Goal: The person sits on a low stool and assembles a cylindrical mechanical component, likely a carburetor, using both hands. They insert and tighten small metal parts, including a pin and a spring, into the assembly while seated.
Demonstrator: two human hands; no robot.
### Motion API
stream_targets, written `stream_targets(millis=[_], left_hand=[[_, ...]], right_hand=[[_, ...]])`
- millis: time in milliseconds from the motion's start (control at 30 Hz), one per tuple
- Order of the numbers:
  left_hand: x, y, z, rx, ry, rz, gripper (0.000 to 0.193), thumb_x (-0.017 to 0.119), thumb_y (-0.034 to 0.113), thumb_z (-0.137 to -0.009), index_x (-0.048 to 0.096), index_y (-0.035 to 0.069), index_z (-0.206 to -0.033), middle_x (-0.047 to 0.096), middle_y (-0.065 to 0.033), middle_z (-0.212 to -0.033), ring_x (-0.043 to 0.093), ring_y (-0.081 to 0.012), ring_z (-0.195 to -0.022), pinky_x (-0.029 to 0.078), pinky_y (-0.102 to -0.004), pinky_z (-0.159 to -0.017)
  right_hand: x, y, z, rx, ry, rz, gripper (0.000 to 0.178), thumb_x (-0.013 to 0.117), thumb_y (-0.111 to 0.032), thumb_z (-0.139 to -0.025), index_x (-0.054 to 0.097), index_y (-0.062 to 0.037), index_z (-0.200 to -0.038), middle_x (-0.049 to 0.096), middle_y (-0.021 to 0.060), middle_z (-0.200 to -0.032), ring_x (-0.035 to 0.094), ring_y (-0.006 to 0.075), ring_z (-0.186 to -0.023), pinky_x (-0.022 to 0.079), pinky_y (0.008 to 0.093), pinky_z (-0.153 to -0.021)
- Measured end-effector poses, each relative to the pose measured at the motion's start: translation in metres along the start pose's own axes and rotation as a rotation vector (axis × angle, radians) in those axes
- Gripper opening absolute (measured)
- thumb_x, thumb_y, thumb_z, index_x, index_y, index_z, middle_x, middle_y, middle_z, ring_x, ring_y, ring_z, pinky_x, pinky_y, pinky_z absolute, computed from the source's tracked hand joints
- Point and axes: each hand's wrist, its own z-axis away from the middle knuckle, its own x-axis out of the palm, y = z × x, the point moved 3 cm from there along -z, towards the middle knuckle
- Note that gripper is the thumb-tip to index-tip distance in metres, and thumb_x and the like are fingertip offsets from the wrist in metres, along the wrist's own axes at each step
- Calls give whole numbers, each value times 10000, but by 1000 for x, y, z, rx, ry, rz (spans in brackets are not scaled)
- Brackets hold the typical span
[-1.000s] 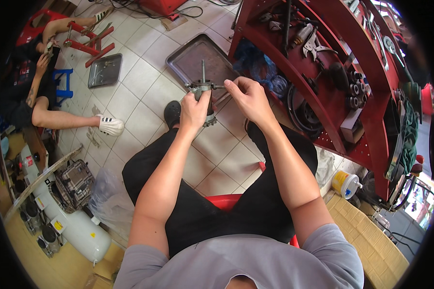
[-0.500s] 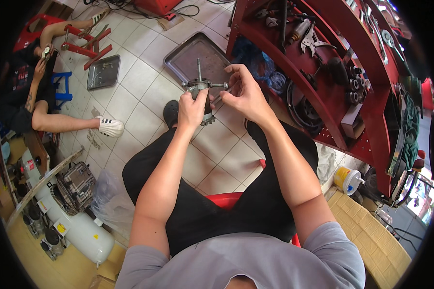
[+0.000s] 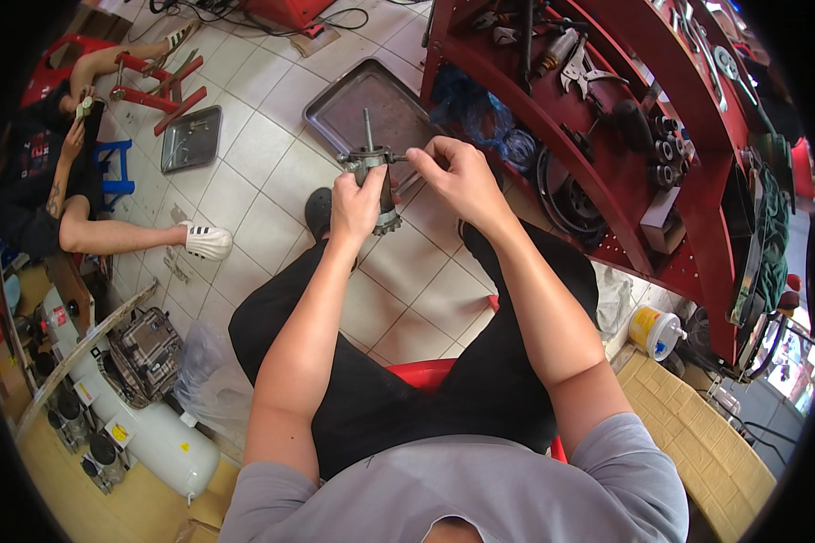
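Note:
My left hand (image 3: 354, 208) is wrapped round the body of a grey metal cylindrical machine part (image 3: 387, 217), held upright between my knees. From its top rises a thin metal shaft (image 3: 368, 131). A short bolt-like rod (image 3: 398, 157) sticks out sideways from the upper flange. My right hand (image 3: 465, 178) is closed at the outer end of this rod, thumb and fingers pinched on it. The rod's tip is hidden by the fingers. Just beyond the part, a shallow metal tray (image 3: 321, 122) lies on the tiled floor.
A red tool rack (image 3: 625, 204) with pliers (image 3: 575, 68) and sockets stands at right. Another person (image 3: 63, 172) sits at far left, near a small tray (image 3: 193, 140) and a red stand (image 3: 158, 95). A white tank (image 3: 167, 452) is at lower left, a white bucket (image 3: 654, 332) at right.
My right hand's fingers have closed from a loose, raised pose onto the side rod's end. The part stays in my left hand, shifted only slightly.

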Motion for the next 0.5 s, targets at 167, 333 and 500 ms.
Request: stream_targets(millis=[167, 333, 500], left_hand=[[1, 1, -1, -1, 1, 38, 339, 589, 266, -920, 652, -54, -829, 662, -95, -694, 650, -165, -554, 504, -286, -485], [1, 2, 1, -31, -1, -8, 340, 591, 269, -917, 655, -55, -837, 665, -100, -702, 652, -166, -556, 506, -286, -486], [1, 4, 2, -36, 19, -2, 345, 598, 277, -911, 663, -50, -820, 666, -100, -688, 656, -166, -561, 507, -287, -489]], right_hand=[[2, -5, 6, -282, 213, -195, 389, 701, -275, -771, 567, 1, -1009, 569, 88, -731, 554, 163, -658, 452, 326, -609], [-2, -1, 0, -98, 85, -114, 365, 693, -218, -777, 555, -1, -1036, 557, 69, -738, 551, 133, -667, 444, 295, -599], [1, -11, 9, -255, 232, -219, 285, 651, -182, -813, 554, 0, -1009, 550, 49, -709, 528, 110, -641, 432, 286, -583]])
